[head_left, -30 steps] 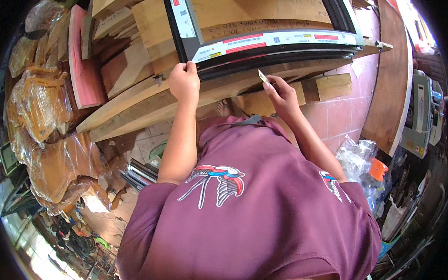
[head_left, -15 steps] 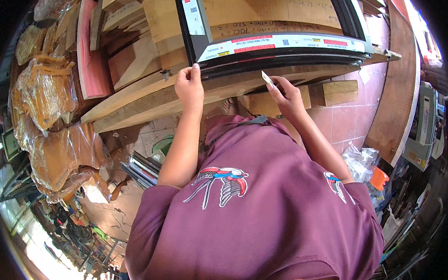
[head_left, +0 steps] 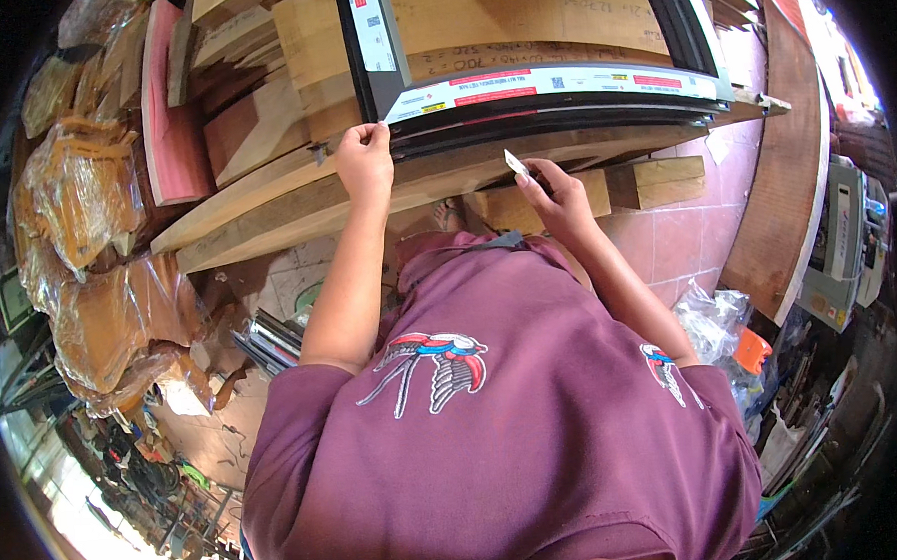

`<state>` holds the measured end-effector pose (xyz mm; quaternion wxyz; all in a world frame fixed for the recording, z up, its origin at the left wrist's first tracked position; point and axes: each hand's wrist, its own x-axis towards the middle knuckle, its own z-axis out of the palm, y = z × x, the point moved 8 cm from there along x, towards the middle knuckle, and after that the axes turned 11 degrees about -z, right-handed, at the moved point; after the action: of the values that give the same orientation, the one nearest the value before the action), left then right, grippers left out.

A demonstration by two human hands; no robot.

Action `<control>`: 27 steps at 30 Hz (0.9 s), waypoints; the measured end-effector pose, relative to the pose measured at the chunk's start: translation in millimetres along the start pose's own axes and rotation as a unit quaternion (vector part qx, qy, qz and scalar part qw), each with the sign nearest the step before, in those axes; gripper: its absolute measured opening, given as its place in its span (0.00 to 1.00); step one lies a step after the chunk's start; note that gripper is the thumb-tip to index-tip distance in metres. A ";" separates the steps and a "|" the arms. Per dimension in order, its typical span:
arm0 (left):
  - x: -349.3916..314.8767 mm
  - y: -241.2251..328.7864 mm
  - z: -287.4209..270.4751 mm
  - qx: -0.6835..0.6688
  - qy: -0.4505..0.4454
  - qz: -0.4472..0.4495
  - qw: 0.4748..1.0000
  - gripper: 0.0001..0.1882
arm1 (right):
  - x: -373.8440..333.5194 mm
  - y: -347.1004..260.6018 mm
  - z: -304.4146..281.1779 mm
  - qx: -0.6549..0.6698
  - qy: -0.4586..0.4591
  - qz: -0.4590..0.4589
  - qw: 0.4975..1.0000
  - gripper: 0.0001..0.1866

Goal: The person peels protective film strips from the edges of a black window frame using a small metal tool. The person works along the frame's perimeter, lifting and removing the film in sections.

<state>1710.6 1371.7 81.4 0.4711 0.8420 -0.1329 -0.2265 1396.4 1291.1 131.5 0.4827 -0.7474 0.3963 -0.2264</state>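
Observation:
A dark metal frame [head_left: 392, 86], faced with white and red printed film strips [head_left: 545, 82], lies across stacked timber in front of me. My left hand [head_left: 365, 163] is at its near left corner, thumb and fingers pinched together; whatever is between them is too small to make out. To the right, my right hand [head_left: 559, 197] grips a small flat pale blade [head_left: 515, 164] with its tip pointing up and left. The blade is just short of the frame's near edge, apart from it.
Thick boards [head_left: 296, 232] run beneath the frame. Plastic-wrapped brown wooden pieces [head_left: 85, 196] are piled at left, beside a pink-edged slab [head_left: 173, 112]. A long plank [head_left: 781, 205] stands right, near a grey machine [head_left: 835, 248] and clear plastic bags [head_left: 710, 314].
The whole view has shifted slightly. My right hand with the blade has moved a little left and toward me; my left hand stays at the frame's corner.

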 end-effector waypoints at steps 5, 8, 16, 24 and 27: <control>-4.7 10.0 -1.9 0.036 0.023 0.047 0.998 0.13 | -7.7 6.0 -2.5 -0.014 0.001 0.019 1.000 0.20; -8.2 21.2 -4.5 0.084 0.034 0.065 0.994 0.13 | -12.5 9.9 -2.2 -0.005 0.001 0.032 0.999 0.20; -17.5 47.1 -1.9 0.266 0.073 0.161 0.948 0.10 | -17.3 15.0 3.6 0.019 0.001 0.039 0.999 0.20; -48.3 53.5 0.2 0.206 0.060 0.295 0.931 0.07 | -12.7 -0.7 3.8 -0.005 -0.005 0.024 1.000 0.19; -51.1 35.6 -5.5 0.174 0.053 0.274 0.944 0.07 | -14.3 8.0 5.6 -0.021 0.003 0.019 1.000 0.19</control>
<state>1669.0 1379.5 127.4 0.3674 0.8529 -0.3705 -0.0173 1389.2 1303.9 122.5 0.4701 -0.7491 0.4165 -0.2106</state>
